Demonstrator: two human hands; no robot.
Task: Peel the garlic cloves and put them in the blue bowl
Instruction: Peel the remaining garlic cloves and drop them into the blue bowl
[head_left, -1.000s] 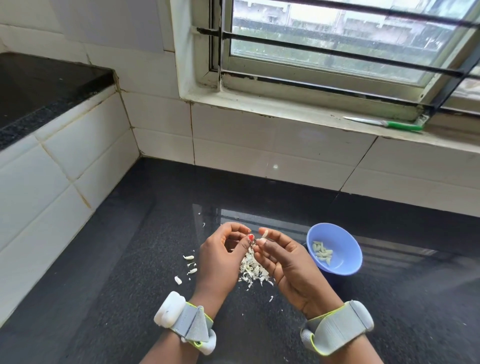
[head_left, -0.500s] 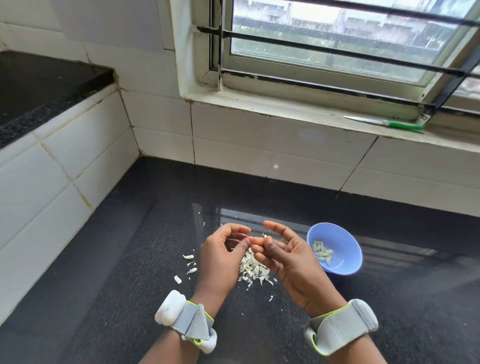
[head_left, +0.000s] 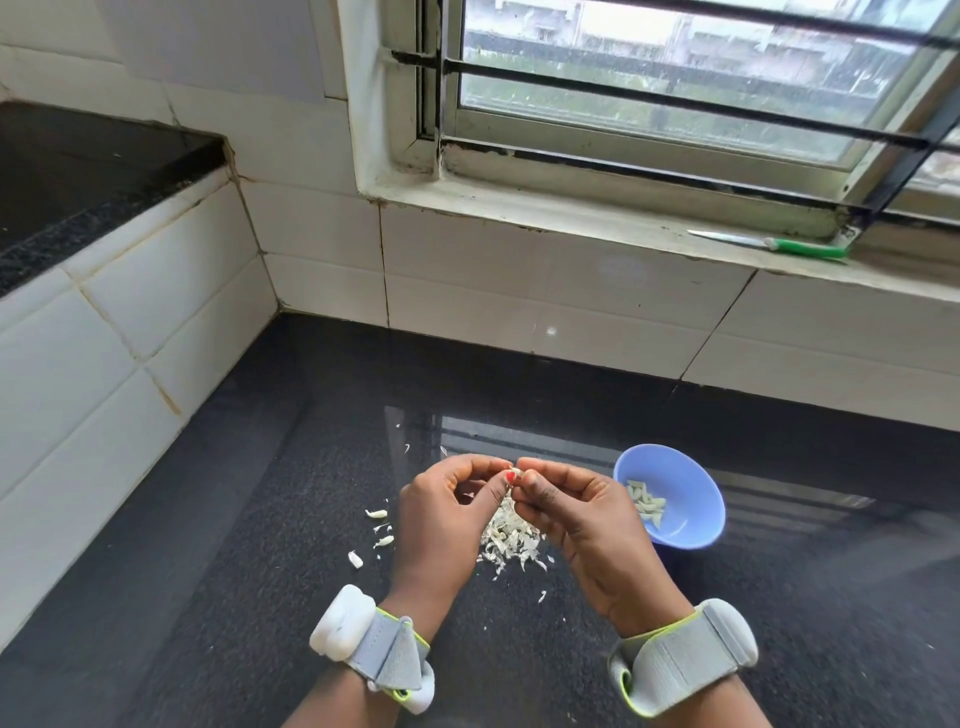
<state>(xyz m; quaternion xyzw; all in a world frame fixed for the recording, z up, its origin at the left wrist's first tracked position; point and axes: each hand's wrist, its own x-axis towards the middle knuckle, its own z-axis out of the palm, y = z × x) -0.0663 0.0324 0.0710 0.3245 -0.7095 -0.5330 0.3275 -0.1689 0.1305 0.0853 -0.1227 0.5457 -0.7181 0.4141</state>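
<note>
My left hand (head_left: 441, 514) and my right hand (head_left: 576, 514) meet fingertip to fingertip above the black counter, both pinching one small garlic clove (head_left: 514, 473) between them. Most of the clove is hidden by the fingers. Under the hands lies a pile of papery garlic skins (head_left: 511, 540). The blue bowl (head_left: 680, 467) stands just right of my right hand and holds several peeled cloves (head_left: 647, 504). Left of my left hand, a few loose garlic pieces (head_left: 376, 514) lie on the counter.
The black granite counter (head_left: 779, 597) runs to a white tiled wall at the back and left. A green-handled knife (head_left: 769, 243) lies on the window sill at the upper right. A raised black ledge (head_left: 78, 166) sits at the far left.
My right hand's fingers, stretched out half a second ago, have curled in and closed on the clove with the left. Both hands stay over the skin pile.
</note>
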